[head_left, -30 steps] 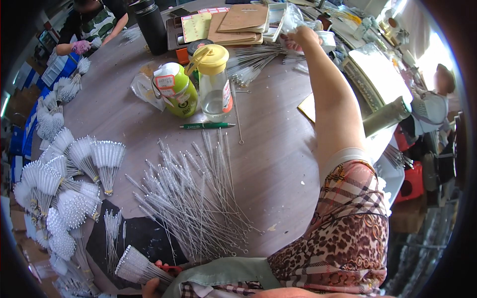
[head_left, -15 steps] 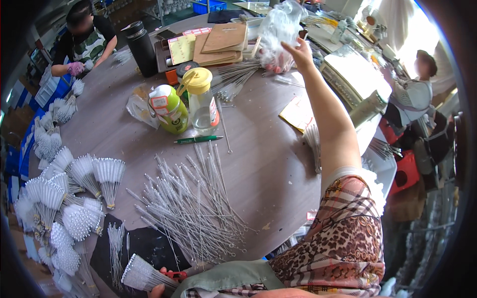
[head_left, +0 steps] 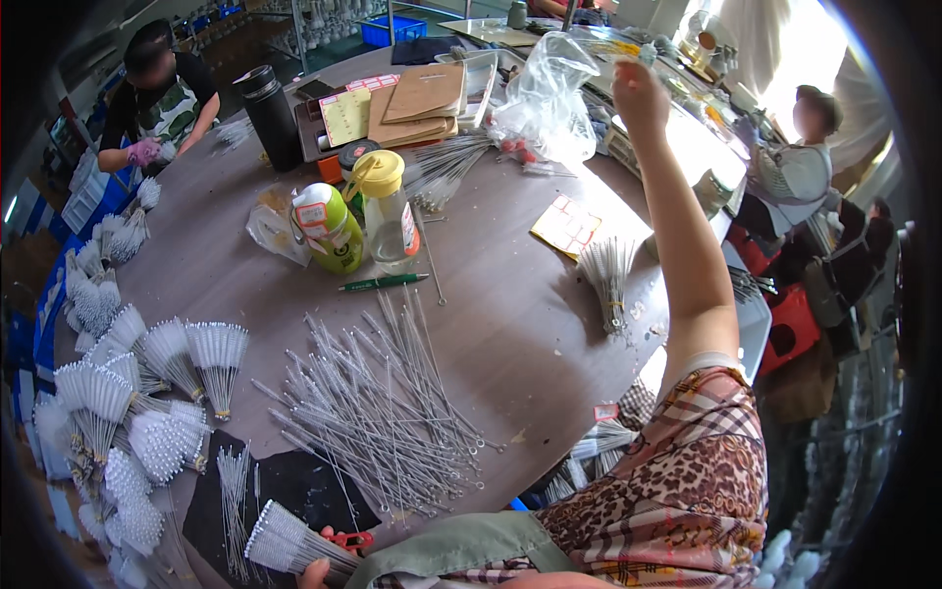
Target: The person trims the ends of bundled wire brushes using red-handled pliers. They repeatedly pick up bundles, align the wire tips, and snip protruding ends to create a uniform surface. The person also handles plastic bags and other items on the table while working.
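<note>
At the lower edge my left hand (head_left: 316, 572) is closed round a bundle of straw brushes (head_left: 285, 537), white bristles fanned to the left. Beside its fingers lies a red tool handle (head_left: 351, 541), mostly hidden. My right arm stretches far forward. My right hand (head_left: 640, 95) is raised, slightly blurred, with curled fingers; whatever they may hold is hidden. Just left of it stands a clear plastic bag (head_left: 554, 103) with small red items at its bottom. Loose wire brushes with looped ends (head_left: 378, 412) lie heaped on the table before me.
Brush bundles (head_left: 128, 393) pile up along the left; another bundle (head_left: 606, 280) lies right of centre by a yellow card (head_left: 566, 226). A green bottle (head_left: 339, 231), a yellow-lidded bottle (head_left: 391, 221), a pen (head_left: 383, 282) and a black flask (head_left: 270, 118) stand or lie mid-table. Two people sit beyond.
My right hand has drawn back from the plastic bag, up and to the right, and its spread fingers have curled. The bag has sunk lower. My left hand keeps its bundle.
</note>
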{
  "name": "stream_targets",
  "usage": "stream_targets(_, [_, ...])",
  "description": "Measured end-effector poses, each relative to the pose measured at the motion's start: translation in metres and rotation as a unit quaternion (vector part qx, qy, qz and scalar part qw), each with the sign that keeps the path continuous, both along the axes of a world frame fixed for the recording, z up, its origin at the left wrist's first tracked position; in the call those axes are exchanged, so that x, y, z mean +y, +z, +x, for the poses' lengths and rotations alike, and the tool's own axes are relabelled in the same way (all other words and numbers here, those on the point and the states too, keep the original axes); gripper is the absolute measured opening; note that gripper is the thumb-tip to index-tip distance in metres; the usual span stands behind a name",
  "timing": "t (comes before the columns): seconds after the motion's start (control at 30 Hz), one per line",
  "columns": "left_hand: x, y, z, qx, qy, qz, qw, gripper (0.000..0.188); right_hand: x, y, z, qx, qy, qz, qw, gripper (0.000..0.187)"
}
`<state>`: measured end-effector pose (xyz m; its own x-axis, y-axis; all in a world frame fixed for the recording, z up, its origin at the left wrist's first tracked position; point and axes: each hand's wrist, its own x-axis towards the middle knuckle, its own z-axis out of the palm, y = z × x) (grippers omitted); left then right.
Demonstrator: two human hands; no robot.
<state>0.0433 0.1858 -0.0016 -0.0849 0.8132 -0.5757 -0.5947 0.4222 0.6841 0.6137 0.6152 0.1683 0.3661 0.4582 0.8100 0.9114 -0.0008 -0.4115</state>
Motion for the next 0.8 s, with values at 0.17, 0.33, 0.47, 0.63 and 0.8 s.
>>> stream_targets(0.17, [0.001, 0.002, 0.004, -0.004, 0.006, -0.005, 1.0, 0.051, -0.023, 0.035, -0.072, 0.163, 0.341, -0.216, 0.901, 0.021])
stream_targets(0.33, [0.008, 0.002, 0.006, -0.011, -0.003, -0.01, 1.0, 0.053, 0.009, 0.005, -0.057, 0.139, 0.083, -0.222, 0.961, 0.02])
stream_targets(0.47, [0.004, -0.006, -0.003, -0.024, 0.012, -0.019, 0.999, 0.055, 0.008, 0.015, -0.048, 0.068, 0.074, -0.068, 0.993, 0.021])
stream_targets(0.63, [0.004, -0.03, -0.03, -0.015, -0.102, -0.012, 0.995, 0.056, 0.014, 0.005, -0.046, 0.015, 0.121, -0.252, 0.96, 0.018])
stream_targets(0.8, [0.003, -0.024, -0.02, -0.02, -0.06, 0.007, 0.998, 0.055, 0.001, 0.006, -0.062, 0.006, 0.175, -0.326, 0.929, 0.031])
